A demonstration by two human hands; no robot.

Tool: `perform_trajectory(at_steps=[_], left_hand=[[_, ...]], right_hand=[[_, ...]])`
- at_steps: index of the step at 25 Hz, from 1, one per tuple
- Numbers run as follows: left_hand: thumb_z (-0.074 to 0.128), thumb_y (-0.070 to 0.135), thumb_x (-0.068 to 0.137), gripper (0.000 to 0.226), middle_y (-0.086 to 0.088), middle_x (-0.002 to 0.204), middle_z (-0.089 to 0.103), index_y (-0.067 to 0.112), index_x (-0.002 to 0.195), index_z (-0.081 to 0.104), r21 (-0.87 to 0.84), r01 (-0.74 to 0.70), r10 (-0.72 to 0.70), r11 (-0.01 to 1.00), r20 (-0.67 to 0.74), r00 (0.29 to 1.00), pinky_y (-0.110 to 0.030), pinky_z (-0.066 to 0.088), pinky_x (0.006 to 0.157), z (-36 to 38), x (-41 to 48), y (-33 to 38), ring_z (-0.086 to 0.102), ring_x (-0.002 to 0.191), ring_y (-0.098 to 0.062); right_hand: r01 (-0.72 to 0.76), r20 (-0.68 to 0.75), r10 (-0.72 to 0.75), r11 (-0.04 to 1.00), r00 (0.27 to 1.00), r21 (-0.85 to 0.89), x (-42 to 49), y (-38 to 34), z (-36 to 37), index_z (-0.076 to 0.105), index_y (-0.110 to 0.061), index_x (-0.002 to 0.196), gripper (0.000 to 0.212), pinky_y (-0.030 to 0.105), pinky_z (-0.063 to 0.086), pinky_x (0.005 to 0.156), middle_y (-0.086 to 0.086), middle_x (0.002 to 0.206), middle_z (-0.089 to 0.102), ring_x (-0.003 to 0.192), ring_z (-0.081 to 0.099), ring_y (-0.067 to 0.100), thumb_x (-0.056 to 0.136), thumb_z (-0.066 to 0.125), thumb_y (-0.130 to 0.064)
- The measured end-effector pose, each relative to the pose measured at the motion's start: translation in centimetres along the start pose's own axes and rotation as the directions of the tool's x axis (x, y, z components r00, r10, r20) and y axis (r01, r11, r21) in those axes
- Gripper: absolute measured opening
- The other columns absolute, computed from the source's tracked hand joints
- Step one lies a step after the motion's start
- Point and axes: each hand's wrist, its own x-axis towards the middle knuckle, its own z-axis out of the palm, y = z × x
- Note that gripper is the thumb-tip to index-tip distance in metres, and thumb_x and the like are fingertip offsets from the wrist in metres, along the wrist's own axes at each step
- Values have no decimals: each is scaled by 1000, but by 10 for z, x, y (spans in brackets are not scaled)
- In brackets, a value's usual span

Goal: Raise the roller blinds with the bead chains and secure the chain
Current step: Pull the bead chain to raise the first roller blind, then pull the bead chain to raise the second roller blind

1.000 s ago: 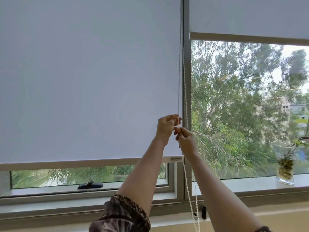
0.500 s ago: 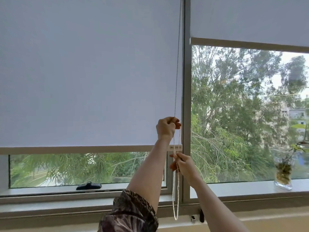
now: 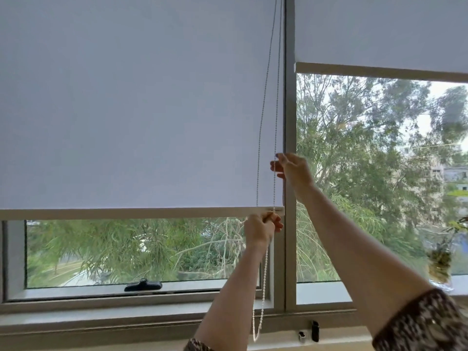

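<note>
The left roller blind [image 3: 126, 110] covers most of its window; its bottom bar [image 3: 126, 213] hangs a little above the lower pane. A white bead chain [image 3: 262, 138] runs down in two strands along the blind's right edge, and its loop [image 3: 257, 325] dangles near the sill. My left hand [image 3: 262, 229] is fisted on the chain just below the bottom bar. Higher up, by the window post, my right hand [image 3: 291, 169] pinches the right strand. The right roller blind [image 3: 379, 29] is raised high, with its bar near the top of the glass.
A black window handle [image 3: 143, 285] lies on the lower frame of the left window. A glass vase with a plant [image 3: 440, 264] stands on the sill at the far right. Two small dark chain fittings [image 3: 314, 330] sit on the wall below the post.
My left hand has pulled down from above the bar to just below it. My right hand has moved up to a higher grip. The left blind's bottom bar has risen.
</note>
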Motion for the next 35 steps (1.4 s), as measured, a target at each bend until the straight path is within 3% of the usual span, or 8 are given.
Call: perform_trajectory(at_steps=[5,9,12,15,19,25,29,35], left_hand=[[58,4,94,15,2,72,71,4,93,72,72,-20,14,997,91,996,-15,57,59,3,-29,-11,68,55,1],[57,8,95,17,8,70,68,8,90,73,169,-23,-10,985,192,981,-16,58,64,2,-38,-12,66,56,4],[56,13,96,19,-4,90,76,5,103,71,256,30,-98,966,257,961,-21,57,68,-3,-33,-7,69,70,-7],[53,10,94,31,-12,115,70,4,124,60,296,-8,-76,955,270,960,-24,54,72,-14,-21,10,66,87,-16],[53,10,89,30,-9,94,70,9,115,68,90,-32,23,995,97,995,-24,47,66,-26,5,63,59,74,-16],[58,17,96,27,-17,107,73,-1,111,69,-210,-90,98,973,26,995,-34,55,90,-18,31,125,68,99,-25],[60,13,94,25,-20,107,73,-1,113,69,-260,-136,137,956,-13,990,-35,57,87,-2,35,141,68,94,-25],[64,11,91,22,-14,101,74,1,109,70,-219,-93,80,971,-69,994,-15,50,54,8,38,148,65,72,-12]], right_hand=[[-108,-73,125,974,989,198,25,-42,2,59,-11,121,27,31,51,63,4,83,62,69,59,17,98,48,-20],[51,-223,-21,991,975,127,14,-31,10,69,-4,104,23,20,26,39,-1,61,46,43,33,5,96,48,-10],[142,-230,-116,985,966,98,-2,-22,14,71,-14,87,24,14,21,37,-4,60,49,43,32,3,94,49,-6],[149,-227,-128,985,966,81,-13,-11,12,68,-24,76,31,20,24,43,-2,60,49,49,33,8,94,49,-6],[107,-209,-91,992,974,66,-31,18,5,69,-18,79,26,25,26,49,-2,57,49,50,35,11,93,51,-5],[39,-163,-28,997,986,64,-63,54,8,71,-18,85,22,12,21,33,-12,40,49,32,27,0,95,52,-12],[2,-130,11,995,991,99,-78,68,9,70,-15,81,23,16,18,33,-11,39,43,34,24,1,95,52,-11],[-36,-74,39,998,996,51,-107,97,0,69,-17,75,30,20,15,38,-9,42,38,37,22,4,95,50,-6]])
